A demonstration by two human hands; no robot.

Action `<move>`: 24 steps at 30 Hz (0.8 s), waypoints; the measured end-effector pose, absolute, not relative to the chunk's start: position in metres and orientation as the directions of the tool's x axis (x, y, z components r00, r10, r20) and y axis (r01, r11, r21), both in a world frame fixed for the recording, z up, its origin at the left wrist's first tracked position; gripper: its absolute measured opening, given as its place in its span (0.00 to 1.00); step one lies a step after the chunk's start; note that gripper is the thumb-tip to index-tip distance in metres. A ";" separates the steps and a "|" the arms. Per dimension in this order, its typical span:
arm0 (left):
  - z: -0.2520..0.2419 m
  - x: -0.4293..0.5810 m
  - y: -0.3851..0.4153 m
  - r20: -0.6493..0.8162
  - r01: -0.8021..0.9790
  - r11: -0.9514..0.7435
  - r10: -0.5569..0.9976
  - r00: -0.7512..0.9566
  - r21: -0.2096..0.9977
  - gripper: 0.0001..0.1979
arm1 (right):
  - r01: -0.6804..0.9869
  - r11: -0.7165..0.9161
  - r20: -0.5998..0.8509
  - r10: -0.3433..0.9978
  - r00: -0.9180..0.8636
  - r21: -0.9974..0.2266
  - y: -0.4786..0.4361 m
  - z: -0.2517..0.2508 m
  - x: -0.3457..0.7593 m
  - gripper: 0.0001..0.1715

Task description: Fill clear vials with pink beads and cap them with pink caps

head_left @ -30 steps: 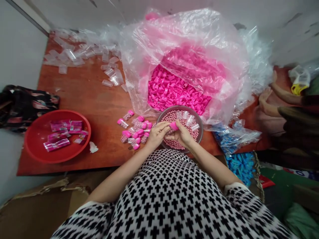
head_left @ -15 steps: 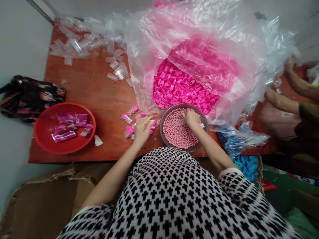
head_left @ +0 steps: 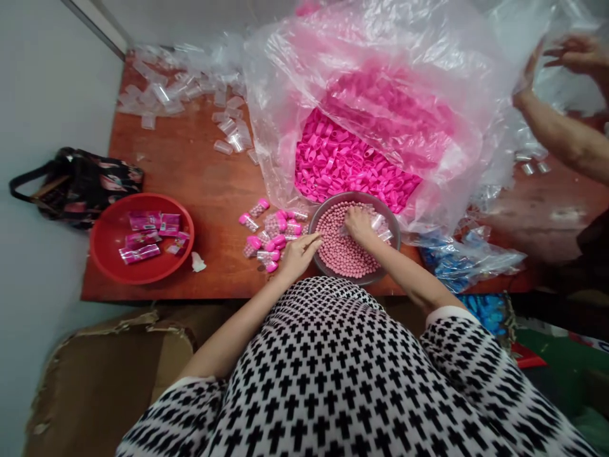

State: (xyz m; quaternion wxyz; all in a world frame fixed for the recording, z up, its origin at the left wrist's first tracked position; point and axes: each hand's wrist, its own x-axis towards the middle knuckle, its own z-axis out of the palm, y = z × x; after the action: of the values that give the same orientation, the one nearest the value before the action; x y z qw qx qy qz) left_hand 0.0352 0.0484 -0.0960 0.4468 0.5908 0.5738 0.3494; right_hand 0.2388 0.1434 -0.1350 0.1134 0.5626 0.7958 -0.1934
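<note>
**Pink beads [head_left: 340, 257]: spill risk**

The right hand [head_left: 360, 226] was inside the grey bowl [head_left: 396, 230], fingers bunched among the beads; grip could not be determined. The left hand's [head_left: 299, 254] fingers were narrowed near the rim, load indeterminate. A forearm [head_left: 409, 273] catching the rim could have scattered beads. Packet [head_left: 143, 238] print was illegible.

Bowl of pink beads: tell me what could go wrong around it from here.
The right hand is in the bowl among the pink beads, so a quick lift might flick some out. The bowl sits near the edge of the table, so a knock could spill them. The left hand is close to the loose pink-capped containers and might nudge them.
</note>
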 end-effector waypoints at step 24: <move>-0.113 0.079 0.087 -0.210 -0.050 0.226 0.953 0.216 0.973 0.22 | 0.127 -0.164 -0.202 0.893 -0.402 -0.978 0.097 -0.082 0.261 0.28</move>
State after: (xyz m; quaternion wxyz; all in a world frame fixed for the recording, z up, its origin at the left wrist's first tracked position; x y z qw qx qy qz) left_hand 0.0788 0.0866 -0.1128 0.6201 0.4729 0.4778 0.4044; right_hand 0.2607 0.0973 -0.0824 -0.3109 0.4500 0.5669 -0.6159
